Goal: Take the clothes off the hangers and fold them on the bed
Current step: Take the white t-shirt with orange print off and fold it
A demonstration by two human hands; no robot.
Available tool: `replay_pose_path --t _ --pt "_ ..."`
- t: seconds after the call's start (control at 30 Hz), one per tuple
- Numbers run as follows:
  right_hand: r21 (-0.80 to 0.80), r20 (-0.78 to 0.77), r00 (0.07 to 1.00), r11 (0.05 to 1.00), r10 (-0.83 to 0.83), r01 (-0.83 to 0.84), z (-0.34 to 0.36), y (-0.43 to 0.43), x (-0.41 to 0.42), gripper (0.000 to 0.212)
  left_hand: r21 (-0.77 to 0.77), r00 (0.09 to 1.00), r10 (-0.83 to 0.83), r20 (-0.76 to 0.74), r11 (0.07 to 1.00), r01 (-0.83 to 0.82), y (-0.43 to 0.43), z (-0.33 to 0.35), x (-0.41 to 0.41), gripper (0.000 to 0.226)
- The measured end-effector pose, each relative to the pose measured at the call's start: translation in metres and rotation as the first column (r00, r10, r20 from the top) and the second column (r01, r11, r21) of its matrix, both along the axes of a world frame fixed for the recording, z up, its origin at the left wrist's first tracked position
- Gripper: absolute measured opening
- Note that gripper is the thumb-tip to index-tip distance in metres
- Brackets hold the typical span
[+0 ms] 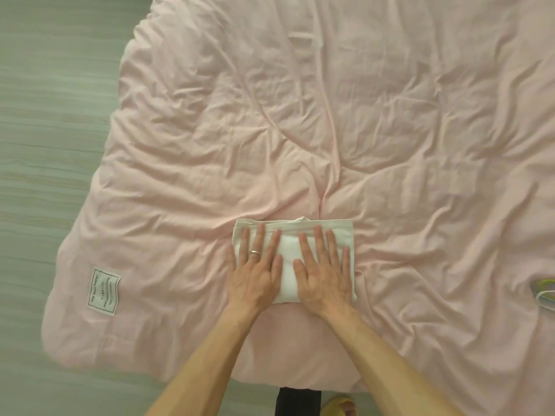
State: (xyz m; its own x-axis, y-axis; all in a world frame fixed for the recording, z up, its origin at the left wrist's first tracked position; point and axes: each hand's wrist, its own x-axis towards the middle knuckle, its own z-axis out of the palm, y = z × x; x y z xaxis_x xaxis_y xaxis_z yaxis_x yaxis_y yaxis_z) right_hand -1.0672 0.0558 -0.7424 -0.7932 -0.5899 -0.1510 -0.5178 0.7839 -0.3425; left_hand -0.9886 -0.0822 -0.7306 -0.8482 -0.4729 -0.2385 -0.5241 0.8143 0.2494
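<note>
So, floor (45, 145): we see greenish-grey wood-grain boards down the left side, beside the bed.
Sewn tag (104, 291): white cloth patch with small print we can't read, stitched on the duvet's near-left corner, a bit tilted.
Bed (300, 115): covered by a pale pink duvet, heavily creased, filling most of the view.
Left hand (255, 268): palm down, fingers straight and slightly spread, pressing flat on the left part of the folded garment. It grips nothing.
Ring (255, 251): thin band on one finger of that hand.
Folded garment (288, 244): white, folded into a compact rectangle, lying on the duvet near the bed's near edge, about centre. Both hands are on top of it, and we see layered edges along its far side.
Right hand (324, 271): same pose, flat and open, fingers extended, pressing on the right part of the garment, just beside the left hand. Nothing is grasped.
Trouser leg (297, 403): dark, at the bottom edge below the bed.
Slipper (339, 406): yellow, just right of the leg, partly cut off.
Hangers (543, 291): pastel, lying on the duvet at the far right edge, well apart from the garment, only partly in frame.
</note>
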Motion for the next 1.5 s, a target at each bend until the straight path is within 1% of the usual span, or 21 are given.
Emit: replay_pose_path --t 0.07,0.17,0.27,0.37,0.4,0.47,0.6,0.67,0.7,0.73,0.77,0.8,0.87,0.9,1.0,1.03,1.1,1.17,1.3,1.37,1.5 --pt "0.106 0.021 0.999 0.993 -0.047 0.044 -0.012 0.005 -0.010 0.062 -0.013 0.994 0.071 0.086 0.997 -0.070 -0.013 -0.008 -0.003 0.057" --pt "0.196 0.045 0.971 0.955 -0.235 0.222 -0.018 0.012 -0.022 0.067 0.002 0.954 0.245 0.172 0.969 -0.249 -0.031 -0.011 -0.010 0.057" --pt "0.192 0.042 0.918 0.905 -0.394 0.380 -0.008 0.011 -0.030 0.074 -0.057 0.937 0.324 0.130 0.946 -0.319 -0.038 -0.002 -0.012 0.060" --pt "0.109 0.049 0.846 0.845 -0.530 0.523 0.015 0.014 -0.039 0.071 0.034 0.864 0.502 0.040 0.863 -0.504 -0.030 0.017 -0.011 0.069" --pt "0.089 0.118 0.815 0.823 -0.568 0.561 0.023 0.016 -0.043 0.067 0.100 0.817 0.575 0.039 0.812 -0.576 -0.027 0.022 -0.010 0.070" --pt "0.106 0.313 0.735 0.791 -0.601 0.602 0.033 0.021 -0.050 0.057 0.234 0.735 0.664 0.136 0.699 -0.676 -0.027 0.029 -0.008 0.073" --pt "0.140 0.609 0.572 0.784 -0.549 0.604 0.032 0.031 -0.069 0.053 0.444 0.706 0.644 0.295 0.562 -0.698 -0.047 0.037 -0.010 0.070" --pt "0.080 0.750 0.472 0.772 -0.463 0.631 0.029 0.033 -0.078 0.044 0.640 0.689 0.649 0.323 0.386 -0.664 -0.058 0.041 -0.006 0.056" --pt "0.057 0.810 0.418 0.765 -0.412 0.642 0.027 0.033 -0.082 0.037 0.732 0.675 0.640 0.367 0.249 -0.634 -0.061 0.044 -0.004 0.049" --pt "0.039 0.850 0.378 0.759 -0.367 0.649 0.025 0.034 -0.084 0.032 0.782 0.665 0.616 0.423 0.123 -0.611 -0.063 0.047 -0.001 0.047" --pt "0.026 0.863 0.371 0.765 -0.342 0.644 0.024 0.035 -0.083 0.030 0.809 0.664 0.607 0.437 0.056 -0.585 -0.061 0.049 0.004 0.048" --pt "0.006 0.863 0.383 0.765 -0.329 0.644 0.023 0.035 -0.082 0.030 0.822 0.670 0.617 0.413 0.064 -0.565 -0.057 0.050 0.006 0.047" --pt "-0.054 0.825 0.461 0.767 -0.326 0.640 0.025 0.036 -0.076 0.031 0.803 0.660 0.689 0.299 0.192 -0.564 -0.044 0.050 0.008 0.043" --pt "-0.088 0.797 0.517 0.786 -0.313 0.611 0.030 0.036 -0.073 0.029 0.794 0.628 0.740 0.241 0.222 -0.566 -0.032 0.053 0.015 0.044" --pt "-0.173 0.695 0.663 0.830 -0.280 0.531 0.051 0.031 -0.063 0.025 0.788 0.541 0.820 0.189 0.201 -0.581 -0.008 0.061 0.029 0.061" --pt "-0.190 0.664 0.703 0.852 -0.255 0.488 0.061 0.029 -0.058 0.026 0.766 0.501 0.853 0.148 0.222 -0.603 0.002 0.066 0.038 0.063" --pt "-0.225 0.591 0.784 0.895 -0.189 0.385 0.075 0.025 -0.049 0.031 0.678 0.439 0.896 0.067 0.282 -0.679 0.017 0.071 0.058 0.060" --pt "-0.251 0.522 0.849 0.936 -0.083 0.246 0.086 0.025 -0.035 0.032 0.597 0.361 0.933 -0.001 0.290 -0.748 0.037 0.077 0.084 0.059" --pt "-0.306 0.436 0.893 0.952 0.114 0.028 0.111 0.021 0.002 0.033 0.609 0.149 0.982 -0.112 0.186 -0.771 0.080 0.097 0.141 0.049" --pt "-0.307 0.448 0.861 0.946 0.241 -0.104 0.124 0.018 0.042 0.035 0.581 0.010 0.993 -0.118 0.077 -0.810 0.103 0.110 0.186 0.052" --pt "-0.289 0.493 0.787 0.923 0.372 -0.255 0.140 0.015 0.119 0.037 0.506 -0.158 0.979 -0.126 -0.073 -0.859 0.140 0.124 0.267 0.052"
